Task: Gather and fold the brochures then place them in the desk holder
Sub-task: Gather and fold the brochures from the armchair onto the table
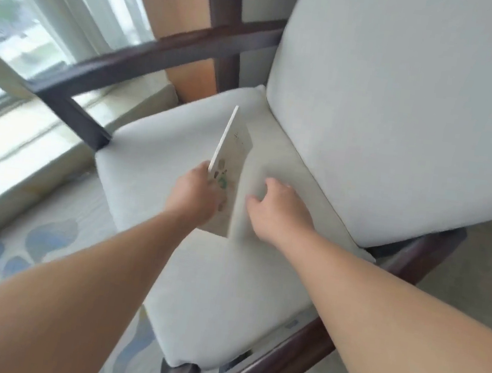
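A pale brochure (pixel 234 150) with small green and brown printed marks stands half-folded over the seat cushion (pixel 155 156) of an armchair. My left hand (pixel 198 194) grips its near left panel, which is raised on edge. My right hand (pixel 279 210) has its fingers curled around the right panel, a plain off-white flap (pixel 245 192) that reaches down to the cushion. The picture is blurred by motion. No desk holder is in view.
The armchair has a dark wooden frame, with an armrest (pixel 149 56) at the left and another (pixel 287 346) at the lower right, and a pale back cushion (pixel 404 97). A window with sheer curtains (pixel 43 6) is on the left. Patterned carpet (pixel 29 246) lies below.
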Tool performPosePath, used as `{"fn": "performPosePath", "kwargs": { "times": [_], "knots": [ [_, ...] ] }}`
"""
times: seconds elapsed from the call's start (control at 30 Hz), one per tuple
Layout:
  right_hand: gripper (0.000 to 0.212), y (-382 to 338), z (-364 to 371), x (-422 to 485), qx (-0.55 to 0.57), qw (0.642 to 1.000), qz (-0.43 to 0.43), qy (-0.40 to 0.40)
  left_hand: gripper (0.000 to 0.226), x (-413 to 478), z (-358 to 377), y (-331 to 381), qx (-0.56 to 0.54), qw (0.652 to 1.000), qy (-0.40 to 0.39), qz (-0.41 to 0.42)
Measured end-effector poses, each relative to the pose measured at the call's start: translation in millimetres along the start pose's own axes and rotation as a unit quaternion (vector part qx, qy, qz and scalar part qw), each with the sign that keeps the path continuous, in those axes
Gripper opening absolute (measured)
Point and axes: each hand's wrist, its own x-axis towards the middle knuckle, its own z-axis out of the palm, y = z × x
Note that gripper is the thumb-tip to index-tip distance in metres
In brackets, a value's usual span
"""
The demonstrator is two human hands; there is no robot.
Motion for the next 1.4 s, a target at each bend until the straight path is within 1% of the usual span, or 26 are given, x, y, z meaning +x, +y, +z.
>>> {"fn": "performPosePath", "kwargs": {
  "times": [0.07, 0.13, 0.23, 0.33, 0.43, 0.53, 0.63, 0.7, 0.73, 0.83, 0.93, 1.07, 1.2, 1.33, 1.4],
  "knots": [
    [0.056, -26.2, -8.2, -11.7, 0.032, 0.999, -0.005, 0.015, 0.023, -33.5, -35.7, -2.3, -0.123, 0.992, -0.012, -0.001],
    [0.062, -59.0, -11.0, -26.7, 0.069, 0.997, -0.012, 0.018, 0.021, -67.6, -71.8, -4.9, -0.204, 0.979, -0.018, -0.006],
    [0.07, -115.5, -3.6, -51.0, 0.106, 0.993, -0.053, 0.024, 0.022, -110.1, -124.2, -14.4, -0.291, 0.957, 0.0, -0.006],
    [0.075, -176.8, 13.3, -81.4, 0.114, 0.988, -0.106, 0.024, 0.023, -145.5, -177.8, -40.5, -0.337, 0.939, 0.061, -0.023],
    [0.076, -232.1, 42.1, -122.7, 0.103, 0.982, -0.161, 0.001, 0.026, -182.7, -228.7, -80.5, -0.328, 0.935, 0.134, -0.018],
    [0.067, -279.0, 83.1, -173.6, 0.071, 0.975, -0.209, -0.026, 0.034, -223.4, -273.4, -131.8, -0.278, 0.934, 0.218, -0.043],
    [0.069, -318.5, 137.0, -236.4, 0.023, 0.965, -0.253, -0.072, 0.033, -268.5, -312.6, -197.8, -0.233, 0.919, 0.295, -0.122],
    [0.07, -337.3, 176.3, -281.3, -0.009, 0.956, -0.275, -0.103, 0.031, -301.6, -332.1, -245.5, -0.207, 0.904, 0.325, -0.185],
    [0.067, -344.6, 195.7, -302.8, -0.024, 0.952, -0.283, -0.118, 0.032, -318.5, -338.8, -269.1, -0.209, 0.895, 0.335, -0.21],
    [0.058, -360.9, 252.2, -365.2, -0.07, 0.938, -0.299, -0.159, 0.041, -375.2, -350.5, -334.5, -0.233, 0.869, 0.353, -0.256],
    [0.059, -375.0, 301.9, -416.0, -0.105, 0.923, -0.32, -0.185, 0.052, -424.7, -355.7, -390.7, -0.226, 0.853, 0.368, -0.294],
    [0.063, -393.9, 357.1, -455.8, -0.143, 0.903, -0.346, -0.21, 0.047, -462.8, -362.8, -449.6, -0.231, 0.829, 0.383, -0.336],
    [0.069, -404.1, 390.6, -462.0, -0.178, 0.893, -0.354, -0.214, 0.047, -467.4, -361.0, -486.4, -0.231, 0.817, 0.387, -0.359],
    [0.062, -413.9, 411.5, -439.2, -0.204, 0.884, -0.361, -0.215, 0.049, -443.2, -354.8, -504.8, -0.237, 0.819, 0.376, -0.363],
    [0.061, -420.3, 421.7, -420.6, -0.213, 0.882, -0.359, -0.217, 0.055, -423.2, -353.3, -511.0, -0.23, 0.823, 0.369, -0.365]
  ]
}}
